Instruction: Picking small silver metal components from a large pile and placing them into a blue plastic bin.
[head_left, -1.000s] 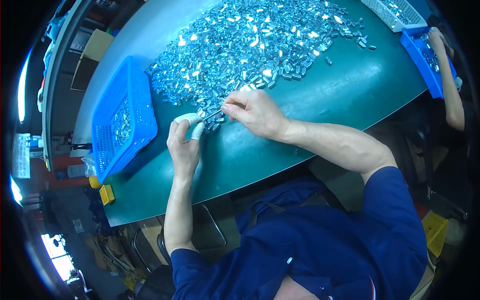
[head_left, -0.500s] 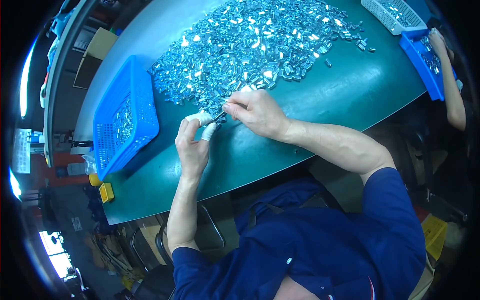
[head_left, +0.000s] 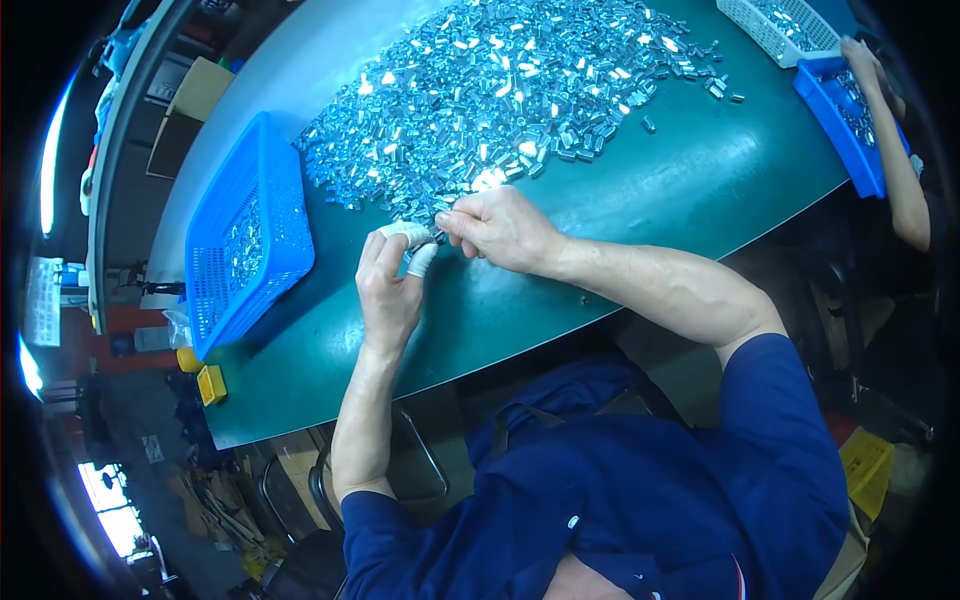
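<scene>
My left hand [head_left: 388,290], with white wraps on the thumb and a finger, pinches a small shiny metal piece [head_left: 436,236] at the near edge of a large heap of similar metal pieces [head_left: 480,100]. My right hand [head_left: 508,232] is closed, thumb against fingers, its tips meeting the piece at the left fingertips. Whatever sits inside the right pinch is too small and covered to make out. Both hands are over the green table top [head_left: 690,190].
To the left stands a blue perforated basket [head_left: 285,245] with metal pieces inside, and a small yellow box [head_left: 211,385] lies near the table edge. At far right are a white basket [head_left: 770,30], a blue tray [head_left: 865,180] and another person's hand [head_left: 862,62].
My right hand has shifted slightly left and down, its fingertips now closer to my left fingers. The left hand has barely moved. The other person's hand has moved up and left.
</scene>
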